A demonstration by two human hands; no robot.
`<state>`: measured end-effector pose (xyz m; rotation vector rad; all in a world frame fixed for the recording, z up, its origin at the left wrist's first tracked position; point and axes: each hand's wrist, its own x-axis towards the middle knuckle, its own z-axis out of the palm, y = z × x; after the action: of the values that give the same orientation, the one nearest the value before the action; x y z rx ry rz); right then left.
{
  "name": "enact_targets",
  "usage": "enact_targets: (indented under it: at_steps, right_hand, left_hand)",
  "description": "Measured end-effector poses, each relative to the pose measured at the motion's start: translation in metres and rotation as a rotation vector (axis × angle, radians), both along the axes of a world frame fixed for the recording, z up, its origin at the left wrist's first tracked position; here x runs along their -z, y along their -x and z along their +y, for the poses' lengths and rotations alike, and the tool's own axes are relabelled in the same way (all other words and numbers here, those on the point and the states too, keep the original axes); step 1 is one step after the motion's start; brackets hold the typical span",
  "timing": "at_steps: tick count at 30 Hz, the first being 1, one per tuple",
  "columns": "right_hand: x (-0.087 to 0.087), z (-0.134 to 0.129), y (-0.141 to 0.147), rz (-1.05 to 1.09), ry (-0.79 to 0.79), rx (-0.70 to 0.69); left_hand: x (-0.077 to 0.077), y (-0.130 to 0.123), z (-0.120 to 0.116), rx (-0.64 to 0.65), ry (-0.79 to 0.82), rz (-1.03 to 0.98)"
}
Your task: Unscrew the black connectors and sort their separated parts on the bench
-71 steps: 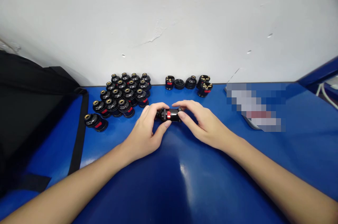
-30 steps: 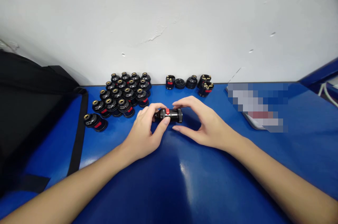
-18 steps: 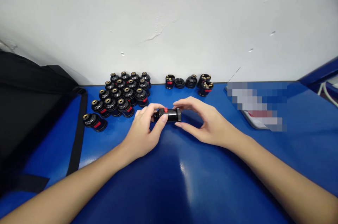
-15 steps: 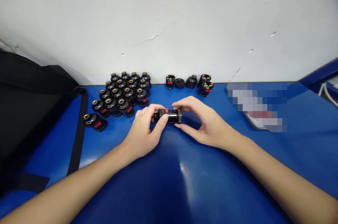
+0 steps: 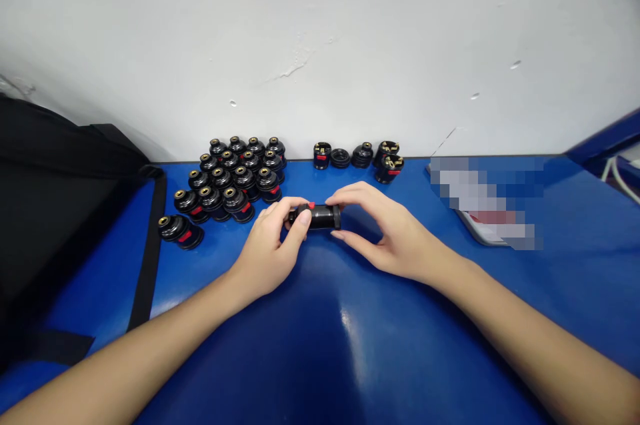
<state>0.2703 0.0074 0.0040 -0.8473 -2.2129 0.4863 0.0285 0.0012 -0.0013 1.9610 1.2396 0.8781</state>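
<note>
My left hand (image 5: 273, 241) is closed around a black lamp holder (image 5: 323, 217) that lies sideways, its narrow end inside my fingers and its red switch (image 5: 311, 205) facing up. A ribbed black ring (image 5: 337, 217) sits at the holder's right end. Around that ring my right hand (image 5: 380, 228) curves with thumb and fingers apart, the tips very close to its edge; whether they touch it I cannot tell. Left of my hands, several lamp holders with brass-threaded tops (image 5: 220, 178) stand upright in rows, and a single lamp holder (image 5: 181, 231) leans nearer to me.
By the wall are loose parts: socket bodies with brass contacts (image 5: 389, 168), a black ring (image 5: 341, 158) and a domed cap (image 5: 363, 155). A black bag (image 5: 60, 211) with a strap (image 5: 147, 265) lies at left. A pixelated flat object (image 5: 485, 211) lies at right on the blue table (image 5: 310, 345).
The lamp holder has shifted slightly to the left with my left hand. My right hand has stayed almost in place beside the ring.
</note>
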Motion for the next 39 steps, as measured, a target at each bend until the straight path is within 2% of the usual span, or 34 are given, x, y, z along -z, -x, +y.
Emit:
enact_targets:
  at_steps: [3, 6, 8, 10, 18, 21, 27, 34, 37, 39]
  right_hand:
    - [-0.001, -0.003, 0.002, -0.006, 0.007, 0.004]
    - [-0.004, -0.006, 0.004, -0.052, 0.038, 0.088]
    - [-0.006, -0.007, 0.006, -0.095, 0.028, 0.135]
    - [-0.007, -0.007, 0.006, -0.112, 0.008, 0.143]
    - [0.002, -0.001, 0.003, -0.051, -0.023, 0.024]
    - [0.001, -0.003, 0.004, -0.034, -0.021, 0.044]
    - [-0.006, -0.006, 0.006, -0.074, 0.107, 0.106]
    - [0.003, -0.001, 0.004, -0.018, -0.032, 0.057]
    - [0.003, -0.002, 0.004, 0.017, -0.065, 0.078]
    - [0.0, -0.005, 0.005, 0.022, -0.023, 0.111]
  left_hand:
    - [-0.001, 0.0, -0.001, 0.046, -0.051, -0.034]
    - [-0.002, 0.002, -0.002, 0.164, -0.137, -0.057]
    - [-0.001, 0.002, -0.002, 0.198, -0.182, -0.034]
    - [0.0, 0.002, -0.003, 0.183, -0.193, -0.011]
    - [0.001, 0.001, -0.002, 0.045, -0.057, -0.02]
    - [0.0, 0.001, -0.002, 0.077, -0.093, -0.041]
    - [0.0, 0.001, -0.003, 0.143, -0.198, -0.017]
    - [-0.001, 0.0, -0.003, 0.011, -0.089, 0.006]
    - [-0.001, 0.0, -0.003, 0.063, -0.161, -0.004]
    - [0.0, 0.0, -0.003, 0.113, -0.231, 0.0]
